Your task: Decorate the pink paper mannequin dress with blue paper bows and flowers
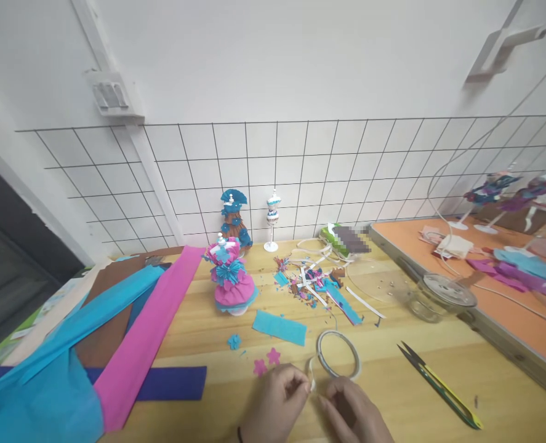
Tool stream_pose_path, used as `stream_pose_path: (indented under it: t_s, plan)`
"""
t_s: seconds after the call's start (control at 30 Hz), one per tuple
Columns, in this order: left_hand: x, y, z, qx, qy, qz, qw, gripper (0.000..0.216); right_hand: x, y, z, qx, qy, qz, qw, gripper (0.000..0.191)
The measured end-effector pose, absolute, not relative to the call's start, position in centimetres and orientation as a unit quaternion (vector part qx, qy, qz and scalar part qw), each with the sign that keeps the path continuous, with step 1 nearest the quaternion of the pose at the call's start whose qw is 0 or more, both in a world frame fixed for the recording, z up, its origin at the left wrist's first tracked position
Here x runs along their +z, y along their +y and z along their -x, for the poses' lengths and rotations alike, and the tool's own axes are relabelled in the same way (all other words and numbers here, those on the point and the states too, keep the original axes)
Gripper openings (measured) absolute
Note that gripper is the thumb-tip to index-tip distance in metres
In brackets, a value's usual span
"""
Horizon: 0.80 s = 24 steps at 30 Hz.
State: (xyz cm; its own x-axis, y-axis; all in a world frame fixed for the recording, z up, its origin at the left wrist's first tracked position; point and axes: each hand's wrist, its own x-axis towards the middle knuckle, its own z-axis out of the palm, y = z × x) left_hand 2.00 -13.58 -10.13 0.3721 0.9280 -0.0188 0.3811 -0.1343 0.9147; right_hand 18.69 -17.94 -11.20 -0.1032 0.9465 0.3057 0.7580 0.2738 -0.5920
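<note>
At the near edge of the wooden tabletop (439, 381), both hands meet.
Left hand (275, 403): fingers (300, 386) pinched nearly closed on the loose end of the white tape strip (311, 376).
Right hand (353, 413): fingers curled, tips by the same strip; grip unclear.
Thin white tape ring (339, 355): one, flat on the tabletop, just beyond the hands.
Small pink paper flowers (266, 361): two, left of the ring.
Blue paper flower (234, 341): one.
Dressed paper-gown mannequins: pink (230, 280) and brown-blue (234, 220).
Green-handled snips (439, 384): one, right.
</note>
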Motion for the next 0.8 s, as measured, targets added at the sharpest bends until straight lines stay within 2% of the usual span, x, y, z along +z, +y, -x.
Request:
stream_pose_path:
  t_s: [0.27, 0.4, 0.6, 0.8]
  plan:
    - [-9.1, -13.7, -2.2, 0.275, 0.474, -0.714, 0.435, 0.016, -10.4, -18.1, -18.1, 0.119, -0.754, 0.569, 0.305, 0.017]
    - [-9.2, -13.8, -2.3, 0.276, 0.468, -0.726, 0.422, 0.017, -10.3, -18.1, -18.1, 0.108, -0.767, 0.545, 0.321, 0.016]
    - [-9.7, -13.8, -2.2, 0.282, 0.467, -0.730, 0.412, 0.017, -10.3, -18.2, -18.3, 0.159, -0.734, 0.555, 0.358, 0.019]
    - [-9.6, -13.9, -2.3, 0.336, 0.461, -0.666, 0.481, 0.024, -9.8, -18.4, -17.9, 0.170, -0.694, 0.574, 0.400, 0.028]
